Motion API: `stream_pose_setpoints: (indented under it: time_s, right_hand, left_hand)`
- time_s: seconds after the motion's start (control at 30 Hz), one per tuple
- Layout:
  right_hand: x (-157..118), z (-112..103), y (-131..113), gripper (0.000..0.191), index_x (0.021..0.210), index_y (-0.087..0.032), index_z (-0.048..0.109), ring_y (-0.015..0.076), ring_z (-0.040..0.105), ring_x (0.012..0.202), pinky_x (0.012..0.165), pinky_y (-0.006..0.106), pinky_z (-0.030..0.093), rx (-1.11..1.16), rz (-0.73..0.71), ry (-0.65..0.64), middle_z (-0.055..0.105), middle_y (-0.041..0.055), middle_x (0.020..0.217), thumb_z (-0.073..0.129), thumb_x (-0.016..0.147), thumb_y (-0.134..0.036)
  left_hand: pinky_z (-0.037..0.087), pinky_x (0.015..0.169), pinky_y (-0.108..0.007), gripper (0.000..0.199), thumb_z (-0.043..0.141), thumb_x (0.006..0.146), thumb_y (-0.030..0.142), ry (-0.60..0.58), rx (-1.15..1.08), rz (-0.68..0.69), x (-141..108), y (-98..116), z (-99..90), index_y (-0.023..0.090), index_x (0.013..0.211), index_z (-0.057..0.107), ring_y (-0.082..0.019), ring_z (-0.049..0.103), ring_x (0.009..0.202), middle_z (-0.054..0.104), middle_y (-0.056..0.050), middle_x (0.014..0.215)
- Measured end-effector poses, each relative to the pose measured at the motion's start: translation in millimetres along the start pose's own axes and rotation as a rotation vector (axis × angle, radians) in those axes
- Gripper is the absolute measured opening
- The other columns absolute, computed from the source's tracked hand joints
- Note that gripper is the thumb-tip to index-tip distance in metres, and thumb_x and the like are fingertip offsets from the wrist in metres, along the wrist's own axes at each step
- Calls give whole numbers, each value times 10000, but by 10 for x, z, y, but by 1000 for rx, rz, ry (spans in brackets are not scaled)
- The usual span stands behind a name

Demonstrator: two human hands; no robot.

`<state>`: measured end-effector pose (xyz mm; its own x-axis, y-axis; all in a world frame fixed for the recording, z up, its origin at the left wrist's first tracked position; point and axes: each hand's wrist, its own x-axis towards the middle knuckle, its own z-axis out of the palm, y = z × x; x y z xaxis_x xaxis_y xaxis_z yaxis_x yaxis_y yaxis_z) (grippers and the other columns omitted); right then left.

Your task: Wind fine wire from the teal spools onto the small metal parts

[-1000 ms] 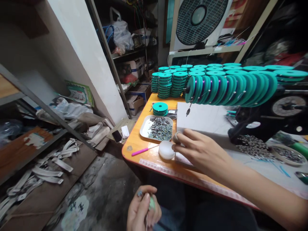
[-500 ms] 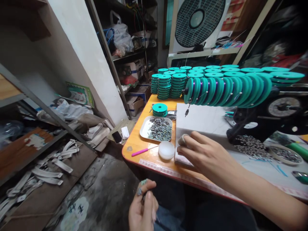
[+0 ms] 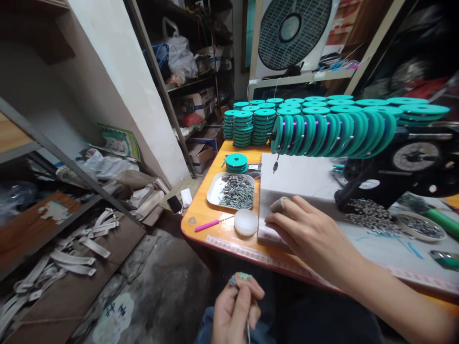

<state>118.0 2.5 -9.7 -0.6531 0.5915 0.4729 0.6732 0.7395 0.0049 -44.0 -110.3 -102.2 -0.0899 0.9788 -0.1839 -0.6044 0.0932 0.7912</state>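
Low at the front, below the table edge, my left hand [image 3: 237,309] is closed in a pinch, with coloured wraps on one finger. A thin pale strand [image 3: 248,329] runs down from its fingers. My right hand [image 3: 304,224], a grey cover on one finger, hovers by the front left of the white board [image 3: 287,167]. Its fingers are curled together, and what they hold, if anything, is hidden. Left of it lie a round white lidded container [image 3: 245,222], a pink-handled needle tool [image 3: 207,225] and a white tray [image 3: 214,193] of small metal pieces.
Green foam spools [image 3: 333,131] line a rod on a black machine [image 3: 373,174], a small metal clip [image 3: 275,166] dangling at its left end. More spools [image 3: 264,125] stand stacked behind. Metal bits [image 3: 373,217] and a round dish [image 3: 421,226] lie right. A fan [image 3: 290,28] stands behind.
My left hand has moved right and slightly down, nearer the table's front, still pinched. My right hand has stayed almost in place, its fingers slightly turned.
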Motion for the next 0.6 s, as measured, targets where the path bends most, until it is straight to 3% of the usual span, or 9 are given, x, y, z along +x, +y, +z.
stream_pose_setpoints:
  time_s: [0.13,0.27,0.43,0.6]
  right_hand:
    - [-110,-89,-249,152,870,-170,611,184,432,711,573,285,330,244,26,42,497,60,774,466,913,-161]
    - [-207,-96,-491,172,844,-164,615,171,416,656,537,272,309,358,-8,153,492,52,705,460,917,-165]
    - [-294,-44,-476,166,874,-151,611,181,426,668,553,287,338,276,24,165,516,68,729,450,912,-132]
    - [-328,-55,-451,147,874,-168,601,161,458,680,559,271,369,441,88,183,519,61,756,469,897,-110]
  left_hand:
    - [193,440,-199,353,690,745,468,3,115,-23,7,-7,46,125,828,695,9,275,389,620,-33,669]
    - [164,442,-205,367,675,751,485,-54,96,-106,-6,-1,133,123,804,646,-33,296,433,542,8,562]
    - [164,453,-206,383,680,746,496,-214,-17,-238,-29,83,184,123,817,630,-37,239,420,342,77,459]
    - [159,437,-198,364,685,744,486,-319,-137,-362,-66,194,196,129,787,623,-27,193,392,266,93,458]
